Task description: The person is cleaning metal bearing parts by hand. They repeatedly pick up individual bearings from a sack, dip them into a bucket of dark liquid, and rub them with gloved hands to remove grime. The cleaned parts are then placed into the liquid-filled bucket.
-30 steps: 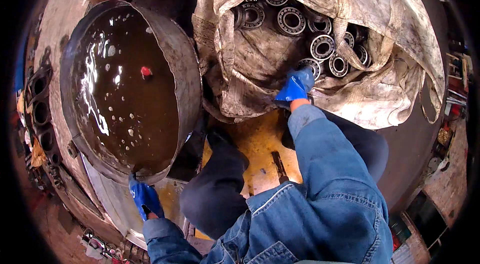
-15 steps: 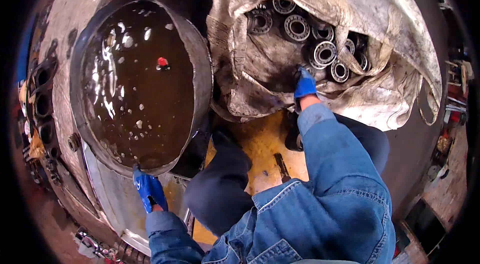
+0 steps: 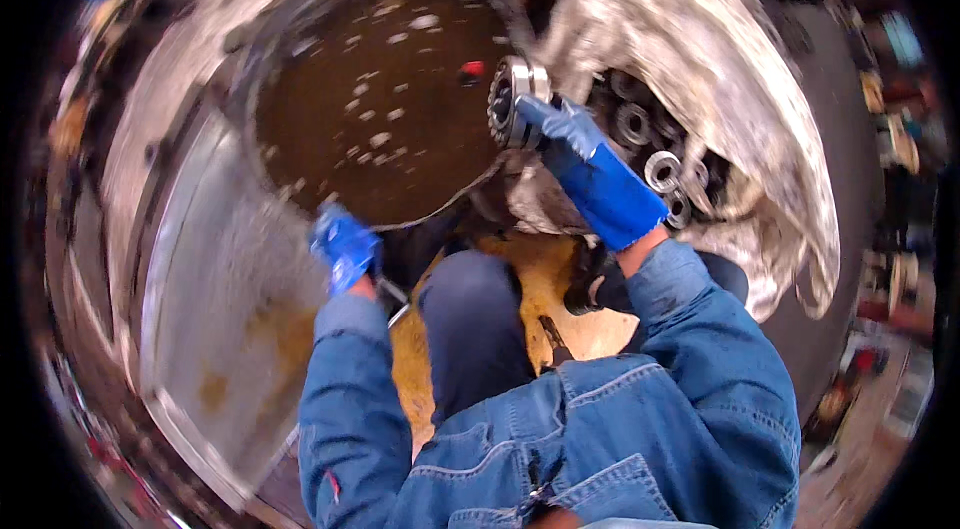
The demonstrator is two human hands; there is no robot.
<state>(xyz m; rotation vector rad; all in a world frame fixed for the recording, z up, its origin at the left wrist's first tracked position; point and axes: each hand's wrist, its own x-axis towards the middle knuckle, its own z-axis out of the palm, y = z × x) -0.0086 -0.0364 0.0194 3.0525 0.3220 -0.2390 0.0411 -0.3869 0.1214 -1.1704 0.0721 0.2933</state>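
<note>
In our right hand (image 3: 580,154), gloved in blue, we grip a thick steel bearing (image 3: 515,101), the fingers closed on its side; it is held up at the right edge of a round drum (image 3: 245,94), between that drum and the pale sack (image 3: 745,79). Our left hand (image 3: 345,244), also gloved, is at the drum's near rim, but blur keeps us from telling whether its fingers are curled over it or open. As far as we can judge, one bearing is lifted clear of the sack and not in the murky brown liquid (image 3: 330,139), while several other bearings (image 3: 662,172) lie untouched in the sack's opening. Whether any rest beneath the liquid we cannot tell, since it hides the bottom; only pale flecks and a small red piece (image 3: 472,72) show at its surface.
</note>
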